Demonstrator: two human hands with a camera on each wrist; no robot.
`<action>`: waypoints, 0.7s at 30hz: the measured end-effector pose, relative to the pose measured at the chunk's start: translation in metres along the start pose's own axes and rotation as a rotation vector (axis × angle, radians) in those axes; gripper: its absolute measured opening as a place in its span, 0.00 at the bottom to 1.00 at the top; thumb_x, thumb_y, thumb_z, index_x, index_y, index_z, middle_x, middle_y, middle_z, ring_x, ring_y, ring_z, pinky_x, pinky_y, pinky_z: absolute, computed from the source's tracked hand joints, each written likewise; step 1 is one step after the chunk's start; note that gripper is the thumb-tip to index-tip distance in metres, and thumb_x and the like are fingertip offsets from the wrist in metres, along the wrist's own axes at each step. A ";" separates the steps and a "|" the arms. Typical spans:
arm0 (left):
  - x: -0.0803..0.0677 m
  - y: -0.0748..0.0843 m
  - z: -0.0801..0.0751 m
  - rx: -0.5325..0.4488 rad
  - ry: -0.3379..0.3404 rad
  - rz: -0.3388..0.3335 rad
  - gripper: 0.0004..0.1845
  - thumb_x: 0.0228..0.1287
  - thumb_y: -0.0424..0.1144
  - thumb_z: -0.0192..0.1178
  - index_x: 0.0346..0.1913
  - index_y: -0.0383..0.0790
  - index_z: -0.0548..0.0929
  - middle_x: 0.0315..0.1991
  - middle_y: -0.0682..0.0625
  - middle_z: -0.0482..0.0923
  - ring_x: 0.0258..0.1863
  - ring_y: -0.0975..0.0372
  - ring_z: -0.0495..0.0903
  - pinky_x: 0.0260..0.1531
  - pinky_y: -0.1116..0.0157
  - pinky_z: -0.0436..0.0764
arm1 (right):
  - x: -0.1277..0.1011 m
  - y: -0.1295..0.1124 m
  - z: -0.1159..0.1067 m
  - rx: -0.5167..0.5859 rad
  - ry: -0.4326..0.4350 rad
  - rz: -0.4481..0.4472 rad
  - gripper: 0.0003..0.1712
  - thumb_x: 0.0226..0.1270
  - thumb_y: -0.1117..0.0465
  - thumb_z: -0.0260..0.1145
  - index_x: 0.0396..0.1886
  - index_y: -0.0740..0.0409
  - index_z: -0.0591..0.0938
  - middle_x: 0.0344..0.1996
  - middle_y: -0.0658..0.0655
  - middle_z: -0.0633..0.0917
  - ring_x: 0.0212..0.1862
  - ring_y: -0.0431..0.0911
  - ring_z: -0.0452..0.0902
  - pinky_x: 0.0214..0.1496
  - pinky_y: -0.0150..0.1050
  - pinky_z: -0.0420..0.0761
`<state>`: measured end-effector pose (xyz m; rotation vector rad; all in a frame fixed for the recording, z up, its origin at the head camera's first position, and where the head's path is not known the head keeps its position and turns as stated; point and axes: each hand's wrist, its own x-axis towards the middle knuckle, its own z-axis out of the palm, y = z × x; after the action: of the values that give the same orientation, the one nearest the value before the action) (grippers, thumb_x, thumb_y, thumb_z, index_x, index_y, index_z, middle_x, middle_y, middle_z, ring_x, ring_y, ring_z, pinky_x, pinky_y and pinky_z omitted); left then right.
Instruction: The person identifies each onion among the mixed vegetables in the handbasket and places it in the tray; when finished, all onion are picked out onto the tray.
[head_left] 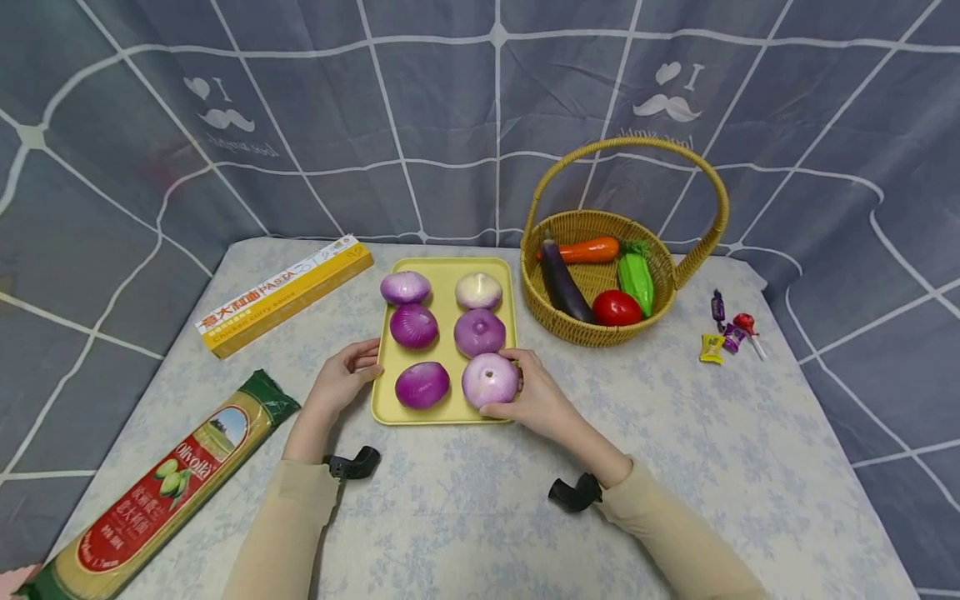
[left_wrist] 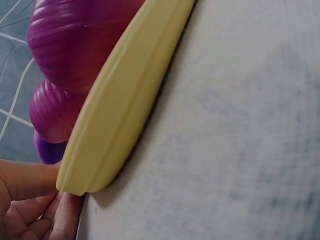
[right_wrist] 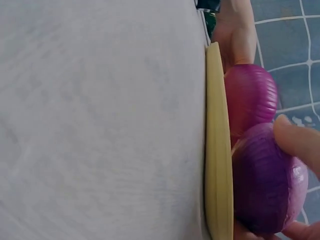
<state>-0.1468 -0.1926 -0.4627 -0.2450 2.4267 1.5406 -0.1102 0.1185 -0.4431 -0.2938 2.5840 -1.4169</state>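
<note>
A pale yellow tray (head_left: 457,414) carries several purple onions in two columns. My left hand (head_left: 347,377) pinches the tray's left edge, thumb at the rim and fingers below it in the left wrist view. At the tray's front right corner my right hand (head_left: 542,400) grips a light purple onion (head_left: 489,381) by its side, the thumb at its front. In the right wrist view that onion (right_wrist: 262,180) stands at the tray, with the thumb against its upper part. Beside it lies a darker onion (head_left: 422,385); a paler, whitish one (head_left: 478,291) is at the back right.
A wicker basket (head_left: 581,332) with a tall handle holds an eggplant, a carrot, a tomato and a green vegetable. Wrapped candies (head_left: 712,348) and a lollipop (head_left: 744,323) lie farther right. On the left are a pasta box (head_left: 288,293) and a spaghetti bag (head_left: 168,492).
</note>
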 end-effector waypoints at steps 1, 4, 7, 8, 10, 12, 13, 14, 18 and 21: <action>0.000 0.000 0.000 0.001 0.000 0.001 0.28 0.71 0.34 0.57 0.72 0.39 0.67 0.64 0.39 0.73 0.62 0.52 0.73 0.48 0.78 0.75 | 0.000 0.000 0.000 -0.008 0.002 0.000 0.50 0.44 0.54 0.83 0.66 0.61 0.69 0.57 0.60 0.74 0.51 0.51 0.73 0.54 0.44 0.77; 0.000 -0.001 0.000 -0.001 0.001 0.007 0.28 0.71 0.34 0.57 0.72 0.39 0.67 0.64 0.38 0.73 0.62 0.52 0.73 0.48 0.78 0.75 | 0.000 0.001 0.002 -0.022 0.014 -0.008 0.50 0.43 0.54 0.83 0.66 0.61 0.69 0.57 0.60 0.75 0.52 0.51 0.73 0.54 0.45 0.76; 0.000 -0.001 0.000 0.000 0.000 0.011 0.28 0.71 0.33 0.57 0.72 0.38 0.67 0.64 0.38 0.73 0.62 0.52 0.73 0.47 0.79 0.74 | 0.000 0.002 0.002 -0.036 0.018 -0.019 0.51 0.44 0.53 0.83 0.67 0.61 0.69 0.58 0.61 0.75 0.54 0.52 0.73 0.56 0.47 0.76; 0.000 -0.001 0.001 0.000 0.000 0.010 0.28 0.71 0.33 0.57 0.72 0.38 0.67 0.64 0.38 0.73 0.62 0.52 0.73 0.47 0.79 0.74 | -0.001 0.002 0.003 -0.038 0.016 -0.021 0.51 0.45 0.53 0.83 0.68 0.61 0.68 0.58 0.62 0.74 0.55 0.52 0.73 0.57 0.47 0.76; 0.000 -0.001 0.001 0.000 -0.001 0.009 0.28 0.71 0.33 0.57 0.72 0.38 0.67 0.64 0.38 0.73 0.62 0.52 0.73 0.47 0.79 0.75 | -0.001 0.001 0.002 -0.038 0.010 -0.016 0.52 0.45 0.53 0.83 0.69 0.62 0.68 0.59 0.62 0.74 0.56 0.53 0.73 0.59 0.48 0.76; 0.000 -0.001 0.002 0.001 -0.003 0.010 0.28 0.71 0.33 0.57 0.72 0.38 0.67 0.64 0.38 0.73 0.62 0.51 0.73 0.48 0.79 0.75 | -0.002 0.001 0.003 -0.029 0.008 -0.005 0.52 0.46 0.54 0.82 0.69 0.61 0.67 0.60 0.62 0.73 0.56 0.53 0.73 0.60 0.49 0.76; 0.000 -0.001 0.002 0.001 -0.003 0.011 0.28 0.71 0.34 0.57 0.72 0.38 0.67 0.64 0.38 0.73 0.62 0.51 0.73 0.48 0.78 0.75 | -0.002 0.001 0.003 -0.016 0.007 0.000 0.52 0.46 0.54 0.82 0.70 0.62 0.67 0.60 0.62 0.73 0.57 0.53 0.73 0.60 0.49 0.77; 0.000 -0.001 0.002 0.002 -0.003 0.012 0.28 0.71 0.34 0.57 0.72 0.38 0.67 0.64 0.38 0.73 0.62 0.51 0.73 0.49 0.78 0.75 | -0.002 0.000 0.003 0.004 0.005 0.006 0.52 0.46 0.55 0.82 0.70 0.62 0.66 0.60 0.62 0.73 0.57 0.53 0.73 0.61 0.48 0.77; 0.000 -0.001 0.001 0.006 -0.001 0.014 0.28 0.71 0.33 0.56 0.72 0.38 0.66 0.64 0.38 0.73 0.62 0.51 0.73 0.48 0.79 0.74 | -0.001 -0.002 0.004 0.105 -0.023 0.015 0.51 0.48 0.59 0.82 0.71 0.62 0.65 0.61 0.63 0.71 0.61 0.54 0.74 0.64 0.46 0.77; 0.000 -0.001 0.001 0.005 -0.002 0.012 0.28 0.71 0.34 0.56 0.72 0.38 0.66 0.64 0.38 0.73 0.63 0.51 0.73 0.47 0.80 0.74 | -0.001 -0.002 0.006 0.139 -0.044 0.025 0.52 0.49 0.60 0.81 0.71 0.61 0.64 0.61 0.63 0.71 0.62 0.54 0.75 0.65 0.44 0.76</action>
<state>-0.1466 -0.1921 -0.4637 -0.2286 2.4339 1.5393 -0.1078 0.1132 -0.4448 -0.2685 2.4313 -1.5537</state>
